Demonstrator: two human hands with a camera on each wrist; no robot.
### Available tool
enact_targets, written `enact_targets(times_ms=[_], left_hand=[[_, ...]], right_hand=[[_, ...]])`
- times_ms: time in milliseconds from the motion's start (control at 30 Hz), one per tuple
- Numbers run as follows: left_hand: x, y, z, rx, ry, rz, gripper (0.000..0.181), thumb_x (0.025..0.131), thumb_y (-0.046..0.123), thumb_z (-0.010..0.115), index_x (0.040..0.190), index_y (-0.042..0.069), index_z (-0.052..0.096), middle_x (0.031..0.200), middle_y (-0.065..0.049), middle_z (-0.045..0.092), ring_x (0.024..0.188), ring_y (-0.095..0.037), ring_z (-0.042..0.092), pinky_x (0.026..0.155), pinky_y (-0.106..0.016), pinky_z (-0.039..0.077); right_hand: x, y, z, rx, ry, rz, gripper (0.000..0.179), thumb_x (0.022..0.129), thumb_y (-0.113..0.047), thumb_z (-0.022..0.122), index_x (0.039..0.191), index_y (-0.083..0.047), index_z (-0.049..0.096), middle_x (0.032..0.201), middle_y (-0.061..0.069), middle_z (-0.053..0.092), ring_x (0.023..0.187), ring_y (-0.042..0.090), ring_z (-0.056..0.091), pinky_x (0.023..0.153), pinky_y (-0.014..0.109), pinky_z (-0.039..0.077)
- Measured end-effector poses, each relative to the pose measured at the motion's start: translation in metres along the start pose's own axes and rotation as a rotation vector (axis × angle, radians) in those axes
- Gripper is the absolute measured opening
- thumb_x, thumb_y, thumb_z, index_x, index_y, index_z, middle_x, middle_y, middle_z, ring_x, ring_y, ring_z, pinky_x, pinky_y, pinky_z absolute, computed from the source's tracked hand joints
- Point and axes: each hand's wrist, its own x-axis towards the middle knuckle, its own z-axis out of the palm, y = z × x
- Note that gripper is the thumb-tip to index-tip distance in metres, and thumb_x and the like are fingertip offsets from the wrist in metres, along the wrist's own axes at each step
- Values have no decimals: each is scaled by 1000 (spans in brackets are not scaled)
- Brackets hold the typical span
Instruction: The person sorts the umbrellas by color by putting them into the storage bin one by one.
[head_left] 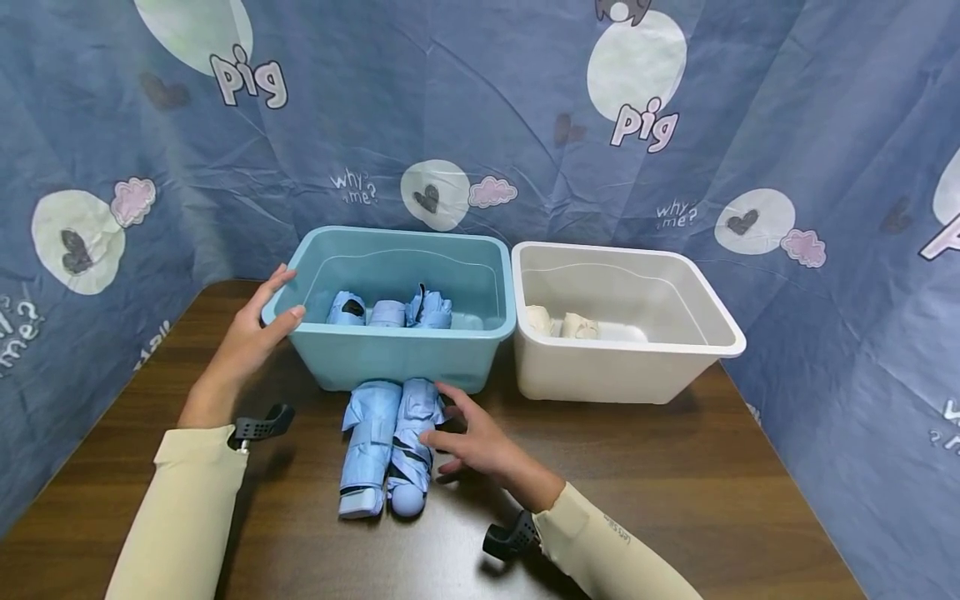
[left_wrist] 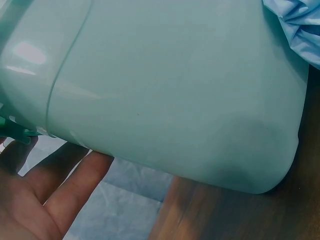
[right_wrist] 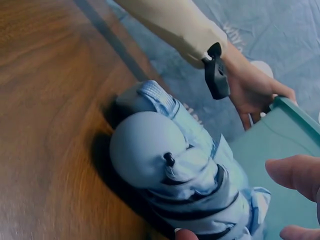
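Observation:
Two folded blue umbrellas lie side by side on the table before the teal bin (head_left: pixel 397 358). The left umbrella (head_left: pixel 371 442) ends in a flat, squarish handle; the right umbrella (head_left: pixel 412 442) has a round knob and dark stripes. My right hand (head_left: pixel 480 437) hovers at the right umbrella with fingers spread, its thumb overlapping the wrapped cloth. In the right wrist view the knob (right_wrist: pixel 145 147) shows a small black loop. My left hand (head_left: pixel 251 333) holds the bin's left rim, thumb over the corner and fingers (left_wrist: pixel 82 185) along the outside.
Inside the teal bin sit more blue bundles (head_left: pixel 387 313). A white bin (head_left: pixel 622 371) stands right beside it, with two beige bundles (head_left: pixel 580 327) in it. Behind both bins hangs a blue patterned cloth (head_left: pixel 480 108). The brown table (head_left: pixel 637 467) extends forward and right.

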Motion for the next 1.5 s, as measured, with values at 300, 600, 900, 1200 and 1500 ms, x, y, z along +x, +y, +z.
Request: enact_targets(times_ms=[300, 600, 900, 1200, 1500], left_hand=[[1, 3, 0, -4, 1, -5, 65, 95, 30, 57, 153, 21, 29, 162, 6, 11, 146, -27, 8, 109, -65, 15], [-1, 1, 1, -1, 0, -17, 66, 95, 32, 56, 154, 22, 27, 162, 7, 10, 146, -28, 7, 109, -64, 15], [-2, -2, 2, -2, 6, -12, 66, 95, 30, 57, 154, 21, 27, 162, 5, 11, 146, -28, 8, 110, -62, 14], [-2, -1, 3, -5, 2, -17, 66, 96, 32, 57, 154, 23, 27, 161, 8, 11, 145, -30, 11, 108, -63, 19], [-2, -2, 2, -16, 2, -25, 65, 96, 31, 56, 154, 24, 27, 161, 9, 10, 145, -30, 11, 109, -63, 18]], right_hand=[[4, -5, 13, -87, 56, 23, 83, 84, -23, 76, 152, -28, 29, 137, 23, 40, 87, 26, 60, 60, 47, 56], [8, -9, 24, -360, 135, 27, 91, 79, -39, 79, 152, -25, 26, 140, 18, 44, 96, 30, 62, 74, 42, 54], [16, -2, 33, -597, 221, -20, 99, 73, -50, 80, 152, -22, 28, 128, 25, 47, 110, 30, 48, 89, 46, 45], [16, 6, 29, -549, 253, -38, 98, 70, -40, 85, 150, -24, 30, 124, 19, 48, 107, 27, 48, 88, 46, 45], [12, 12, 18, -175, 180, -34, 93, 74, -13, 81, 150, -22, 29, 138, 17, 43, 114, 30, 49, 84, 43, 49]])
